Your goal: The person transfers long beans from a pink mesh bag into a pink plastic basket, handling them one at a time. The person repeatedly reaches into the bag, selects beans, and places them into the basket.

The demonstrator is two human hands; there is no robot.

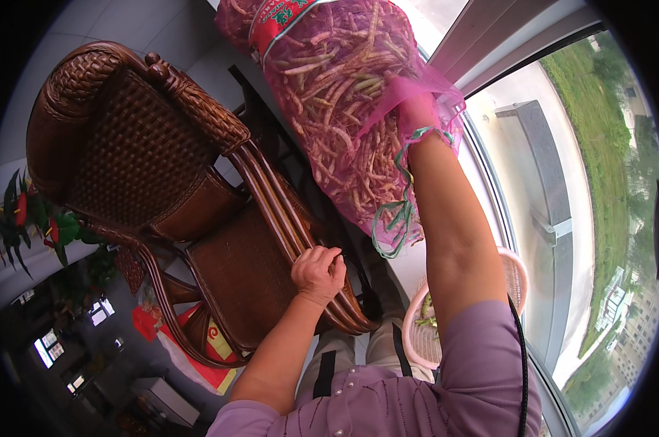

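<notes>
A large pink mesh sack (297, 104) of long bean pods (335, 90), mostly pale pinkish with some green, lies along the window sill. My right hand (418, 107) reaches into the sack's mouth up to the wrist; the mesh veils it, and its fingers cannot be made out. A green drawstring (398, 213) hangs in loops from the mouth, below my forearm. On the left, my left hand (318, 276) grips the polished wooden armrest (277, 218) of a brown woven rattan chair (138, 147), fingers curled over it.
Beside my right elbow stands a pink plastic basket (417, 333) with a few green pods (429, 314), partly hidden by my arm. The window frame (493, 49) borders the right side. Behind the chair are a red-flowered plant (62, 226) and a red-and-yellow bag (215, 341) on the floor.
</notes>
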